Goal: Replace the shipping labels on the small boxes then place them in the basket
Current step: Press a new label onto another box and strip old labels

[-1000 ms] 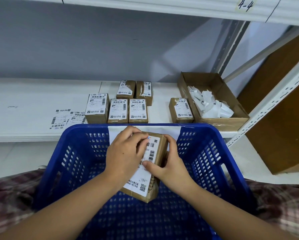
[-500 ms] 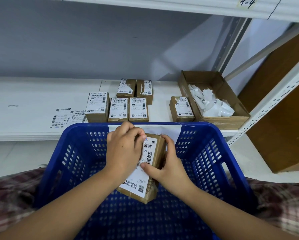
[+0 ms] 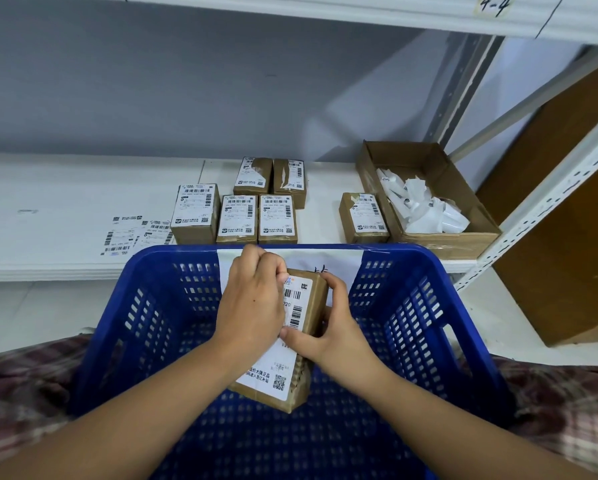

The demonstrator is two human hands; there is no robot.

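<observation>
Up close, the fingers (image 3: 270, 268) of the left hand (image 3: 252, 306) are curled and bunched together on the upper left corner of the label (image 3: 280, 365), apparently pinching its edge. The knuckles hide whether that corner is lifted. The right hand (image 3: 328, 337) wraps the small box (image 3: 316, 306) from its right side, thumb pressed on the label face and the other fingers hooked over the far edge. The box sits tilted inside the blue basket (image 3: 429, 261); I cannot tell if its lower end rests on the floor. Both forearms reach in from below, wrists slightly bent. The box looks light and stiff, so its long side edges seem the sure place to grip — the label paper is thin and likely to tear if pulled fast. Beyond, more labelled boxes (image 3: 238, 218) sit on the white shelf (image 3: 65, 202), with loose labels (image 3: 124, 233) to their left and a carton (image 3: 412, 157) of crumpled white paper to their right.
</observation>
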